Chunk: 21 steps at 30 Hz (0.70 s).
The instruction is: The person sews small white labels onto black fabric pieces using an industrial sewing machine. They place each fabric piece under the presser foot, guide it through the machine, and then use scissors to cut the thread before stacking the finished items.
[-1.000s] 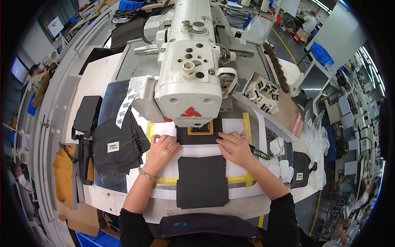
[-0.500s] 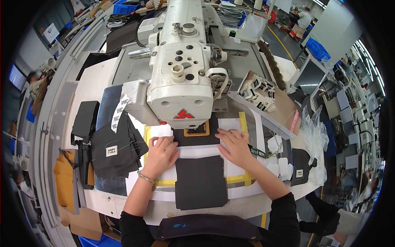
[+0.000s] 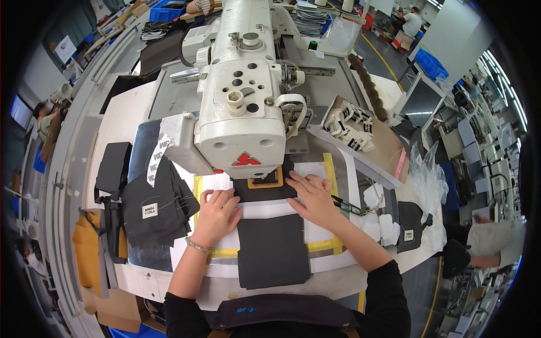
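1. A dark, matte rectangle of fabric [image 3: 272,248] is laid flat on the table [image 3: 135,115], its top end running under the sewing machine [image 3: 243,107].
2. A smooth white strip [image 3: 265,209] is laid across the fabric, with a yellow-edged template [image 3: 324,245] beneath.
3. The left hand [image 3: 217,216] is pressed flat on the strip, fingers together and slightly curled, nothing pinched.
4. The right hand [image 3: 311,196] is laid flat on the strip's right side, fingers extended and lightly spread.
5. An orange-rimmed clamp frame [image 3: 266,181] is seen at the needle.
6. A heap of labelled dark pieces [image 3: 155,204] is stacked to the left.
7. Compared with half a second earlier, both hands are found in nearly the same places; the fabric has not been shifted.
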{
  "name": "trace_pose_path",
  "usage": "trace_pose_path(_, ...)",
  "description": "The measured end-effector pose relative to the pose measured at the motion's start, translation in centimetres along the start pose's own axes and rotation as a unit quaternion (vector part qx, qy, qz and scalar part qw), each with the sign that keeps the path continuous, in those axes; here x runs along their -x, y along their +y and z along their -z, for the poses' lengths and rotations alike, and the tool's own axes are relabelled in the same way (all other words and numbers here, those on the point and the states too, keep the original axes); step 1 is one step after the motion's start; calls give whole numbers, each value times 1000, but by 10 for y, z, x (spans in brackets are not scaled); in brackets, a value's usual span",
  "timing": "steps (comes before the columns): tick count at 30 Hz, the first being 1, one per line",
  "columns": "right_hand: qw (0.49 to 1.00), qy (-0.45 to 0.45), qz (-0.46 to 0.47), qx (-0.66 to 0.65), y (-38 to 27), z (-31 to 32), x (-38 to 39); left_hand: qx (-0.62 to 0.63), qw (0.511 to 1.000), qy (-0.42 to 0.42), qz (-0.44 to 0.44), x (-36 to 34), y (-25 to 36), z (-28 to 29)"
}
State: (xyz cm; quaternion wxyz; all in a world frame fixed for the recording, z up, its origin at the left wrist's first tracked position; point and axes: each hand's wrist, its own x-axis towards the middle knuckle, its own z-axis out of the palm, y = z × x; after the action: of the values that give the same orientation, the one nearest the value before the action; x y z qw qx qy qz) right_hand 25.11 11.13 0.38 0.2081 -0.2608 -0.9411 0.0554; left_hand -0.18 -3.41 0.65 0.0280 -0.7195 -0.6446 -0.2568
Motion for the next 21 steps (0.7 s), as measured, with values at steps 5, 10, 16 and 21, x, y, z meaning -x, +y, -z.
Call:
trace_pose_path(5,999,6,2,38,-4,4,6,1,1000,-1,-1,1,-2,-2)
trace_pose_path(10,997,15,75,14,5,6,17,-9,1000,-5,-21,2,0,-1)
trace_pose_path(16,997,4,77,-6,6,3,10,-24,999,-32,-32,2,2,-3)
trace_pose_path(21,998,8,61,26,16,-2,-11,-30,998,-42,-31,0,2,-2)
